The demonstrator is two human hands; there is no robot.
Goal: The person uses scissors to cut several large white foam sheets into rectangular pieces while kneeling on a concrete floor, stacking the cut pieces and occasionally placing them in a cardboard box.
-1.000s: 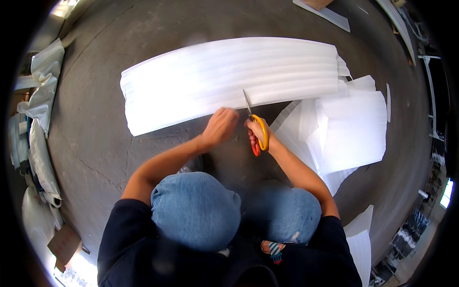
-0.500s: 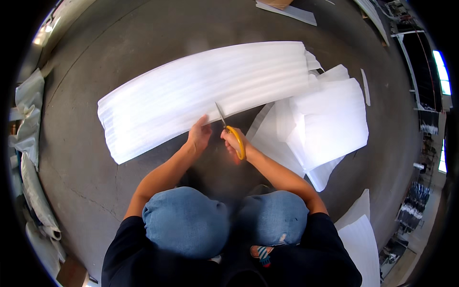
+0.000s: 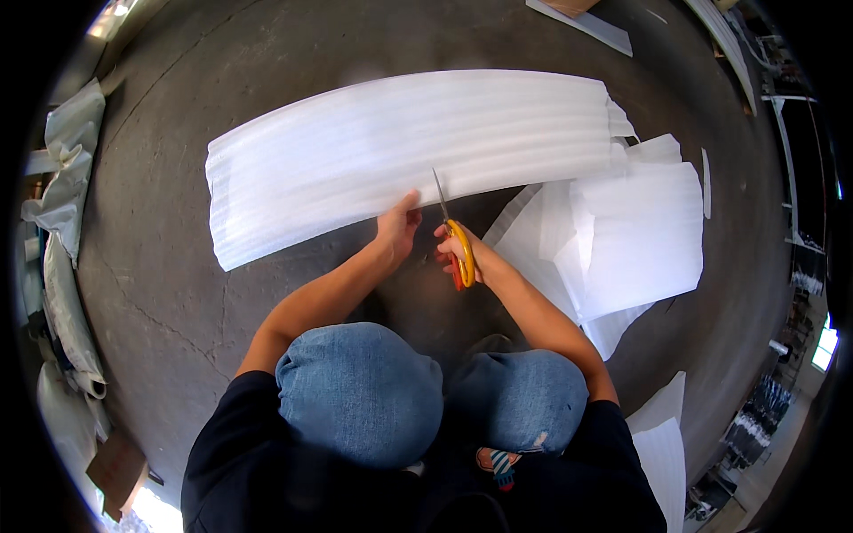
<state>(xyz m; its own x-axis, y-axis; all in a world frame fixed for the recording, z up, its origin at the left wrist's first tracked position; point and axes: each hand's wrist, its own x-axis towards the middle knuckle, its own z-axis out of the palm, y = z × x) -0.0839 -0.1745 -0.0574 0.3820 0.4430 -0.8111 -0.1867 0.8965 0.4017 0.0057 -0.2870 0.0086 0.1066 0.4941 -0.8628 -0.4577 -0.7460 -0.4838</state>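
Note:
A long white foam sheet, folded in layers, stretches across the floor ahead of me. My left hand pinches its near edge, thumb on top. Just to the right, my right hand grips scissors with yellow and red handles. One blade lies over the sheet's upper face at the near edge; the other blade is hidden beneath. More crumpled white foam sheet spreads at the right, next to the long piece's right end.
Grey concrete floor surrounds the sheets. Silvery plastic wrapping lies along the left, with a cardboard box at lower left. Another white sheet is by my right side. A narrow strip lies at far right.
The whole scene has shifted rightward and slightly up in view. The scissor handles have spread a little, showing more of the red one. My left hand keeps its hold on the sheet's edge.

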